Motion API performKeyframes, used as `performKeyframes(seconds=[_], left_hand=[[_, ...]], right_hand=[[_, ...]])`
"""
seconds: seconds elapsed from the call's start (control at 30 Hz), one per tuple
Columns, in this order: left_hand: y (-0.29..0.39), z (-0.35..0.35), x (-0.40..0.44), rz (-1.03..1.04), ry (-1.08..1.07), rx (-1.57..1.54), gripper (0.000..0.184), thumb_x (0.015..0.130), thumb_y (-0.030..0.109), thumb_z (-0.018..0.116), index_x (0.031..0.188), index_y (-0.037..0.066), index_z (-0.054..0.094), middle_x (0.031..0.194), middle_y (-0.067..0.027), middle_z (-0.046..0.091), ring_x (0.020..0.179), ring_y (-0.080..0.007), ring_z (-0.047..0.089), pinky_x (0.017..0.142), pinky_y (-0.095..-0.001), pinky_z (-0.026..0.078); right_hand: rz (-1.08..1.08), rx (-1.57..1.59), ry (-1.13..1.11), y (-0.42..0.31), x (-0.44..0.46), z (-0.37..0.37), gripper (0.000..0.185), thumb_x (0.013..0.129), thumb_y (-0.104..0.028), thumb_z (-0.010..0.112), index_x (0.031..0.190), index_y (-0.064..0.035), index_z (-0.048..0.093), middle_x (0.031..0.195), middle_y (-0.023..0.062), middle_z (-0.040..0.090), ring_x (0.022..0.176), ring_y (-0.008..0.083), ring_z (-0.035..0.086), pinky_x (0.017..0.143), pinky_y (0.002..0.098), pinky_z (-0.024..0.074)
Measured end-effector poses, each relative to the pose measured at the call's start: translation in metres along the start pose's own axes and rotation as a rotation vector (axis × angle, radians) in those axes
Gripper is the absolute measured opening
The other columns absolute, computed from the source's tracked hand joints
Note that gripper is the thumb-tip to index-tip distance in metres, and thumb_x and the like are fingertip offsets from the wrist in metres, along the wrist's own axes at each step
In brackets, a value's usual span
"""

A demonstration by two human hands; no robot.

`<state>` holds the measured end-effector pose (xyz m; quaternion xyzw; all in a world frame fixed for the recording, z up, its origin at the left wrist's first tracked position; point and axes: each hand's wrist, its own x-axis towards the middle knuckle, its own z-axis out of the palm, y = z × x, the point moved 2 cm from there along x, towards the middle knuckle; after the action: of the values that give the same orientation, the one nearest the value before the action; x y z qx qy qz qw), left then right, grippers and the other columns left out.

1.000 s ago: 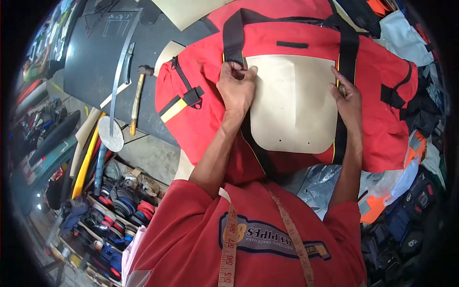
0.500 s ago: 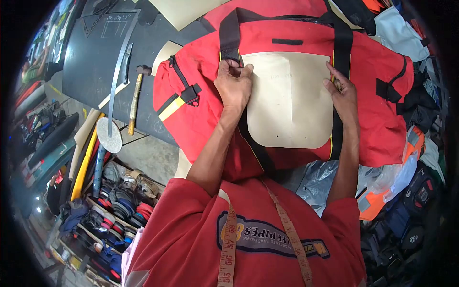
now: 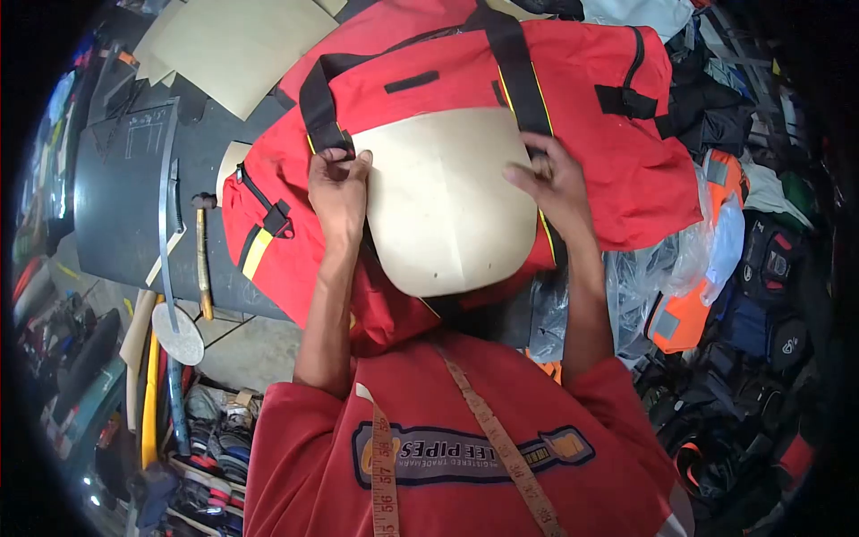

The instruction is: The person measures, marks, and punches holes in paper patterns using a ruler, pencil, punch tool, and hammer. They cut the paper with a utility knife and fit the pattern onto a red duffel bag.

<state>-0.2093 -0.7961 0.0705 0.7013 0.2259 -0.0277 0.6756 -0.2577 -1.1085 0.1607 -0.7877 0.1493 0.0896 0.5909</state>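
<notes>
A beige card template [image 3: 447, 197] with rounded lower corners, a centre crease and two small holes lies on the front of a red duffel bag [image 3: 591, 116], between its two black straps. My left hand [image 3: 340, 192] has its fingers curled around the left black strap [image 3: 318, 103], with its thumb by the card's left edge. My right hand [image 3: 557, 179] is at the card's right edge, thumb and fingers apart, close to the right black strap [image 3: 519, 67]. Its lower fingers are partly hidden.
A hammer [image 3: 203, 259], a cutter knife [image 3: 174, 201] and a long metal ruler [image 3: 166, 179] lie on the dark table [image 3: 107, 197] at left. Card sheets [image 3: 233, 54] lie at the back. Clear plastic [image 3: 591, 304] and several bags [image 3: 769, 259] are at right.
The view has shifted, so the bag and table sit further left. The bag and card look more tilted. My right fingers have moved from the card's edge and spread more; my left hand stays at the strap.
</notes>
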Motion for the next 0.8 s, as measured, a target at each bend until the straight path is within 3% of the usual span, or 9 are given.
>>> performKeyframes(seconds=[0.1,0.2,0.33,0.4,0.47,0.5,0.6,0.7,0.8], left_hand=[[0.033,-0.002,-0.047,-0.074,-0.189,-0.133,0.033,0.1,0.011,0.076,0.126,0.001,0.059,0.087,0.0023,0.065,0.076,-0.0068,0.057,0.069,-0.0233,0.047],[0.042,0.017,-0.092,-0.136,-0.396,-0.382,0.04,0.104,0.011,0.071,0.14,0.008,0.053,0.091,0.002,0.068,0.082,-0.0082,0.064,0.075,-0.0257,0.054],[0.071,0.058,-0.167,0.105,-0.61,-0.135,0.083,0.099,0.003,0.073,0.168,0.01,0.027,0.144,-0.0143,0.052,0.123,-0.0231,0.057,0.105,-0.0367,0.05],[0.078,0.058,-0.195,0.348,-0.655,-0.041,0.055,0.104,0.008,0.067,0.154,0.003,0.048,0.14,-0.0194,0.055,0.125,-0.0298,0.058,0.106,-0.0375,0.049],[0.075,0.053,-0.206,0.268,-0.86,-0.105,0.039,0.112,0.021,0.056,0.146,0.001,0.055,0.134,-0.015,0.061,0.123,-0.0239,0.06,0.105,-0.0353,0.048],[0.086,0.042,-0.219,-0.107,-0.968,-0.328,0.043,0.117,0.034,0.046,0.145,0.003,0.058,0.13,-0.0089,0.064,0.122,-0.0177,0.058,0.105,-0.0341,0.047],[0.079,0.005,-0.232,0.052,-0.875,-0.274,0.066,0.112,0.051,0.052,0.153,-0.001,0.049,0.135,-0.0089,0.062,0.126,-0.0165,0.056,0.109,-0.034,0.046],[0.087,-0.035,-0.241,0.065,-0.851,-0.176,0.073,0.106,0.024,0.071,0.164,0.001,0.033,0.137,-0.012,0.065,0.128,-0.0182,0.06,0.108,-0.0354,0.049],[0.089,-0.065,-0.245,0.104,-0.63,-0.176,0.056,0.107,0.012,0.066,0.157,0.002,0.043,0.126,-0.0094,0.07,0.119,-0.0162,0.065,0.102,-0.0343,0.052]], right_hand=[[0.051,0.197,-0.014,0.002,-0.061,-0.014,0.051,0.098,-0.009,0.076,0.144,-0.0002,0.056,0.095,0.0047,0.075,0.087,0.0101,0.069,0.078,0.0255,0.0529],[0.034,0.574,0.07,-0.003,-0.112,-0.021,0.065,0.099,-0.005,0.072,0.156,0.0016,0.043,0.086,-0.0017,0.065,0.063,0.0021,0.053,0.059,0.018,0.0418],[0.06,0.724,0.061,0.002,-0.15,-0.013,0.065,0.099,-0.006,0.072,0.156,0.0032,0.042,0.085,-0.0033,0.063,0.057,-0.002,0.043,0.05,0.0154,0.031],[0.063,0.651,0.097,-0.006,-0.164,-0.001,0.057,0.1,-0.006,0.071,0.151,0.0026,0.048,0.091,-0.0014,0.069,0.058,-0.002,0.044,0.05,0.0151,0.031],[0.002,0.679,0.164,0.0,-0.174,0.007,0.046,0.101,-0.007,0.071,0.143,0.0021,0.057,0.101,0.0013,0.073,0.062,-0.0023,0.048,0.051,0.015,0.0318],[-0.035,0.711,0.178,0.014,-0.178,0.006,0.043,0.101,-0.009,0.072,0.141,0.0019,0.059,0.103,0.0014,0.073,0.064,-0.0022,0.05,0.051,0.0151,0.0321],[-0.042,0.62,0.32,0.032,-0.187,0.006,0.036,0.102,-0.016,0.074,0.131,0.0019,0.064,0.112,0.0062,0.073,0.098,0.0114,0.068,0.086,0.0255,0.0528],[-0.137,0.573,0.297,0.016,-0.183,0.025,0.027,0.103,-0.013,0.071,0.126,-0.0021,0.062,0.117,0.0076,0.073,0.101,0.0137,0.068,0.087,0.0271,0.0535],[-0.201,0.623,0.211,-0.009,-0.172,0.06,0.025,0.105,-0.011,0.068,0.126,-0.0004,0.06,0.118,0.0075,0.071,0.101,0.0119,0.066,0.09,0.0265,0.0526]])
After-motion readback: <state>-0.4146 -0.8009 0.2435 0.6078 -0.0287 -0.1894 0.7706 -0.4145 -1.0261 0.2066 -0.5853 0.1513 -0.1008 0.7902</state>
